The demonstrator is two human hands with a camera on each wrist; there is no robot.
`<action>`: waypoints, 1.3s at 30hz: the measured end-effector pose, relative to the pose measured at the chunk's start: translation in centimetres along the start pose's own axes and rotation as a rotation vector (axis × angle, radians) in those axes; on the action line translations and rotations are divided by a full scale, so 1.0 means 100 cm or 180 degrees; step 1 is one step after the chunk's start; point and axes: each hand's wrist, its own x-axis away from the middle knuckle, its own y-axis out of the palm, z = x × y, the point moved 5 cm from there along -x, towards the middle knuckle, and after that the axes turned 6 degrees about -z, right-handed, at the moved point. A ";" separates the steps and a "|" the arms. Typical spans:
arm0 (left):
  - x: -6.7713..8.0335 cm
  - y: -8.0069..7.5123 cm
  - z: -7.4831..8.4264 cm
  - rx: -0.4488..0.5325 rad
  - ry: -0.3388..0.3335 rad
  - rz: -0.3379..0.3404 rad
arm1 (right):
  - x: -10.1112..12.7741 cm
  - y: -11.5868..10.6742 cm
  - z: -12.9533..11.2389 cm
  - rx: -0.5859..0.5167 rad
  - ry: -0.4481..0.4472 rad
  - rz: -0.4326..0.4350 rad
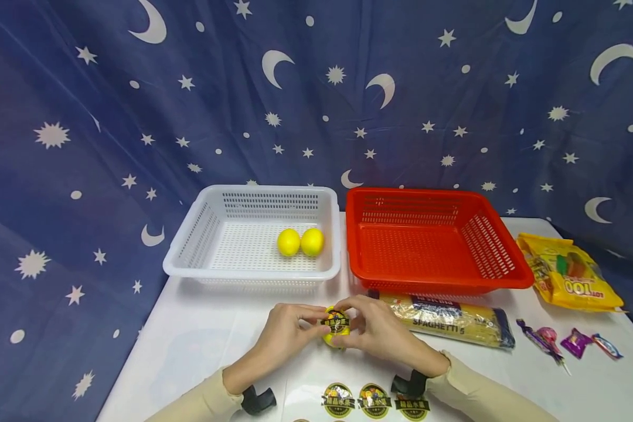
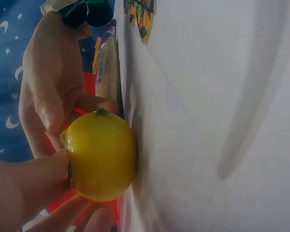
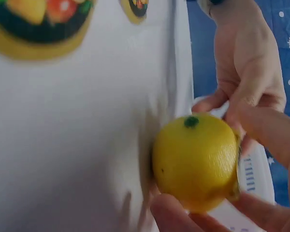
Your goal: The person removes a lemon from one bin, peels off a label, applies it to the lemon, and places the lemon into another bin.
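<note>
Both hands meet low over the tabletop (image 1: 200, 340) — left hand (image 1: 282, 337) and right hand (image 1: 377, 331) curled, fingertips pinching one lemon (image 1: 336, 328).

yellow lemon (image 1: 335, 329), stickered, held above table

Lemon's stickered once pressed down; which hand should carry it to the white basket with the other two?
Left, probably. The left hand and right hand both pinch the lemon, but the white basket sits ahead on the left, while the red basket faces the right.

Both hands (image 2: 48, 96) hold a yellow lemon (image 2: 101, 157)
</note>
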 end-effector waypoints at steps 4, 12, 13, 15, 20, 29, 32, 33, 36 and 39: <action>-0.002 -0.002 0.003 -0.0127 0.0074 0.0006 | -0.005 0.005 -0.003 0.0186 -0.0081 -0.0105; -0.003 -0.029 0.044 -0.0377 0.0466 0.0285 | 0.004 -0.036 -0.022 0.0076 -0.0064 0.0011; -0.005 -0.033 0.051 -0.0424 0.0560 0.0356 | 0.005 -0.048 -0.026 0.0071 -0.0068 0.0060; -0.011 -0.039 0.063 -0.0596 0.0738 0.0477 | 0.004 -0.077 -0.031 0.0070 -0.0086 0.0136; -0.041 -0.038 0.079 -0.1342 0.0957 0.0504 | -0.023 -0.144 -0.018 0.0429 0.0050 0.0185; -0.082 -0.012 0.071 -0.2315 0.0460 0.0120 | -0.101 -0.170 0.060 0.0558 0.0669 -0.0312; -0.084 -0.006 0.068 -0.2278 0.0467 0.0162 | -0.114 -0.159 0.078 0.0611 0.0760 -0.0418; -0.085 -0.006 0.068 -0.2257 0.0478 0.0179 | -0.117 -0.155 0.083 0.0621 0.0779 -0.0453; -0.085 -0.004 0.068 -0.2245 0.0561 0.0243 | -0.123 -0.142 0.096 0.0637 0.0859 -0.0573; -0.085 -0.003 0.069 -0.2247 0.0587 0.0261 | -0.125 -0.132 0.102 0.0669 0.0877 -0.0737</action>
